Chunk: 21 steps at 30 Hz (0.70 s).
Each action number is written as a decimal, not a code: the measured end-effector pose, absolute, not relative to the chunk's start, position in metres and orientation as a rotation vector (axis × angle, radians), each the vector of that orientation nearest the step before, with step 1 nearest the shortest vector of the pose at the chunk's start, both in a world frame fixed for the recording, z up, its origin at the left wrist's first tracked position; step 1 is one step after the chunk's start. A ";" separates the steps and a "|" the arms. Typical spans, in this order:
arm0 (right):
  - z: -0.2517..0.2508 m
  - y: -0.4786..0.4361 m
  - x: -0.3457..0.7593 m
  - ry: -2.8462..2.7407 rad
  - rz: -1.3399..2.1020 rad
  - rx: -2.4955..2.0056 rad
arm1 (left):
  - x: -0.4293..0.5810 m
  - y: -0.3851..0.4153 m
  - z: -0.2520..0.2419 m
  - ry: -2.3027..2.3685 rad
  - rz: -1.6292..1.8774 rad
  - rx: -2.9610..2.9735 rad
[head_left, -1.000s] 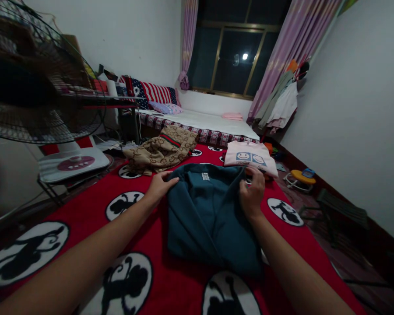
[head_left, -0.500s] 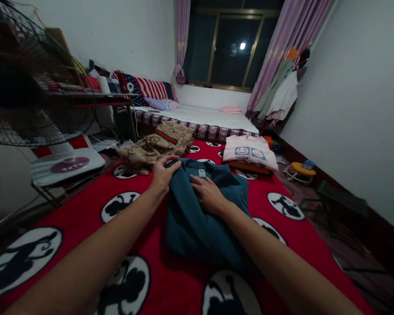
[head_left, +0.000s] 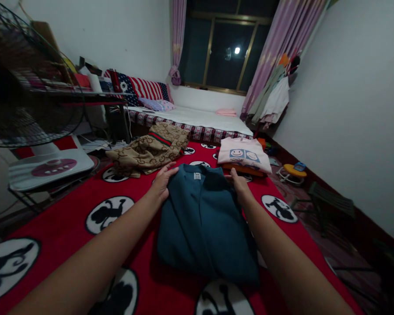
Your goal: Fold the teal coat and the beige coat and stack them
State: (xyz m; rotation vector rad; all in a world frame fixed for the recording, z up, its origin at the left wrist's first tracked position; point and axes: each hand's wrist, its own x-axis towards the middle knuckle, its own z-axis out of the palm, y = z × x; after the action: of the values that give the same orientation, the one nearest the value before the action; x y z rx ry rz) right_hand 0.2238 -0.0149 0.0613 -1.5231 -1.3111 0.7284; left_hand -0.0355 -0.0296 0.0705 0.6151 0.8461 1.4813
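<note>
A folded dark teal collared shirt [head_left: 206, 227] lies front up on the red blanket, its collar away from me and a white label showing inside the neck. At its far left shoulder, my left hand [head_left: 162, 181] has its fingers and thumb closed around the edge of the cloth. My right hand [head_left: 239, 186] grips the opposite shoulder, with part of its fingers hidden behind the cloth. The shirt's front opening runs down the middle between both forearms.
Beyond the shirt lie a brown patterned garment [head_left: 151, 148] and a folded pink shirt [head_left: 244, 153] on something orange. The red blanket [head_left: 144, 249] has black-and-white figures. A fan [head_left: 36, 96] stands left, a dark stool [head_left: 331, 199] and a yellow stool [head_left: 293, 170] right.
My right hand has moved from the middle of the shirt's collar to its right shoulder. The shirt front now lies flatter and straighter. My left hand stays at the left shoulder.
</note>
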 end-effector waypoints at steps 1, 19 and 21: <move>0.060 -0.014 0.225 -1.288 0.827 -1.513 | -0.036 -0.029 0.070 0.848 1.460 0.661; 0.052 -0.009 0.215 -1.775 0.090 -1.738 | -0.012 -0.030 0.066 0.886 1.360 1.131; 0.046 -0.004 0.216 -1.726 0.133 -1.690 | -0.010 -0.029 0.068 0.847 1.339 1.104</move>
State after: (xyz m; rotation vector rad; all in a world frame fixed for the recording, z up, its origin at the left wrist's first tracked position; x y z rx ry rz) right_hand 0.2159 -0.0036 0.0463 -1.6899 -1.7256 0.1326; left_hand -0.0098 -0.0291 0.0678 1.1038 0.8474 1.3393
